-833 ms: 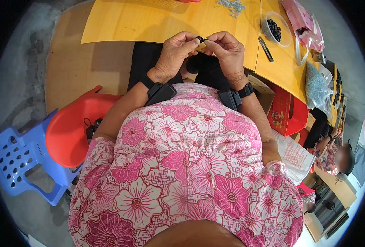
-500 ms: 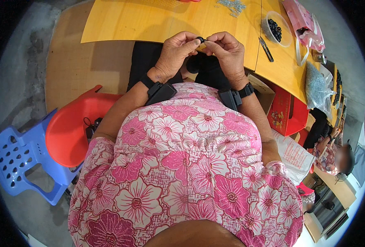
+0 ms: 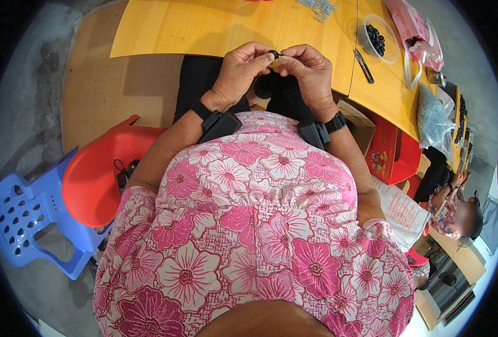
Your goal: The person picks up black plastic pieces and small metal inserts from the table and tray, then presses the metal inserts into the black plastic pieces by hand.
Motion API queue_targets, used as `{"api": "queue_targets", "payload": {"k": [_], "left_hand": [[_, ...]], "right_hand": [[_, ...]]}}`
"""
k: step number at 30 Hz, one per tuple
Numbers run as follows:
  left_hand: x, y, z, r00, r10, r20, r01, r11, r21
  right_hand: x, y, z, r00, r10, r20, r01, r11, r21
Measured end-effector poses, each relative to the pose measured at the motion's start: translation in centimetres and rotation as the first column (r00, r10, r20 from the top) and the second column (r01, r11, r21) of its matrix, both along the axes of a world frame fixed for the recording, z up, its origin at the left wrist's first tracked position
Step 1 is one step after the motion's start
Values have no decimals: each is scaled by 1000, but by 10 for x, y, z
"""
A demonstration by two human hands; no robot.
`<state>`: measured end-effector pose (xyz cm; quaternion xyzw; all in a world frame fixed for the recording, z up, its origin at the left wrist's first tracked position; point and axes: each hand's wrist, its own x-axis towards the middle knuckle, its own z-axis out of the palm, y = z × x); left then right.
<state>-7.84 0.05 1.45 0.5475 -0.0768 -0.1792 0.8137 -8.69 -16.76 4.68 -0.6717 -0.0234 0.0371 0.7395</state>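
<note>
Nearest is the person's pink-and-white floral garment (image 3: 254, 224). To the left stand a blue plastic seat (image 3: 52, 196) with a perforated panel and, overlapping it, a red plastic chair (image 3: 92, 185). To the right lie a white sack (image 3: 398, 210) and, farther on, a red box (image 3: 381, 151) beside the table's side. Both wrists wear dark strapped devices (image 3: 220, 128).

Beyond them, the two hands meet just off the near edge of a yellow wooden table (image 3: 165, 33). The left hand (image 3: 235, 76) pinches a small round black piece (image 3: 273, 54) between thumb and forefinger, at the middle between the hands. The right hand (image 3: 311, 73) has thumb and forefinger drawn narrowly together at the piece's right side; whether they grip it or something tinier cannot be told.

On the table's right part lies a slim black tool (image 3: 364, 67), with a clear round bowl (image 3: 392, 51) of black pieces (image 3: 376, 40) farther away. A clear bag (image 3: 433, 121) of small pale pieces sits at the right edge, and a pink bag (image 3: 409, 22) beyond the bowl. At the far side, left of the bowl, small clear pieces (image 3: 318, 9) lie heaped. Off to the right is another person (image 3: 445, 216).
</note>
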Motion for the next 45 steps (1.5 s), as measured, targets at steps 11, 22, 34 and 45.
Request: {"api": "queue_targets", "payload": {"k": [11,22,34,45], "left_hand": [[0,0,3,1000,14,-13,-14,1000,6],[-1,-1,-3,997,-8,-79,1,996,-87],[-2,-6,-7,976,-53,-209,-5,963,-269],[-5,-3,-8,945,-83,-316,-10,960,-280]], "right_hand": [[-1,1,-4,989,-29,-145,50,989,142],[-1,3,-3,998,-12,-65,19,995,98],[-5,10,-14,986,-126,106,128,992,-20],[-5,10,-15,969,-122,214,142,986,-83]]}}
